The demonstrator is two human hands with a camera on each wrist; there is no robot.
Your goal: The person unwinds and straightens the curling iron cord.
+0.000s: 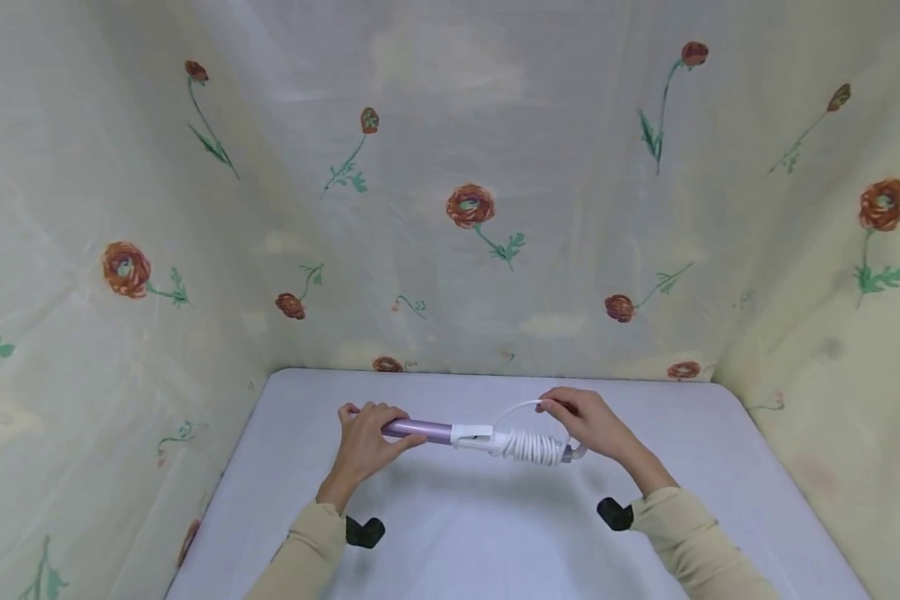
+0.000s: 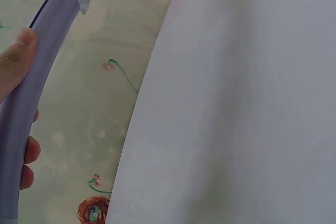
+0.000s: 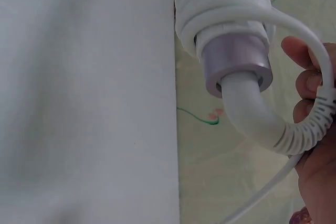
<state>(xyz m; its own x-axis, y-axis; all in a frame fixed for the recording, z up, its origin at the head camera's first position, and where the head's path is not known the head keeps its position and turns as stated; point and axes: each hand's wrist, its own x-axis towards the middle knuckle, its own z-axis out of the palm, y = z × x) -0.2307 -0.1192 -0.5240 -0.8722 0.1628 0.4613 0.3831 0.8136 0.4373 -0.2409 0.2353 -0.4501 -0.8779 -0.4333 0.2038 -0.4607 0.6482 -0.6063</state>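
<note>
A curling iron [image 1: 429, 431] with a purple barrel and white handle is held level above the white table. My left hand [image 1: 367, 442] grips its barrel; the left wrist view shows the thumb [image 2: 18, 59] along one side and fingertips [image 2: 31, 149] emerging on the other. White cord [image 1: 534, 447] is wound in several turns around the handle. On the right, my right hand [image 1: 588, 423] pinches a loose loop of that cord. In the right wrist view, a purple end collar [image 3: 236, 59] and bent ribbed cord sleeve [image 3: 302, 139] show; part of the right hand lies behind the sleeve.
A white-covered table [image 1: 457, 533] lies beneath both hands. Flower-printed curtains [image 1: 555, 250] hang behind it and at both sides. A black piece sits at each wrist, the left one [image 1: 365, 532] and the right one [image 1: 615, 514].
</note>
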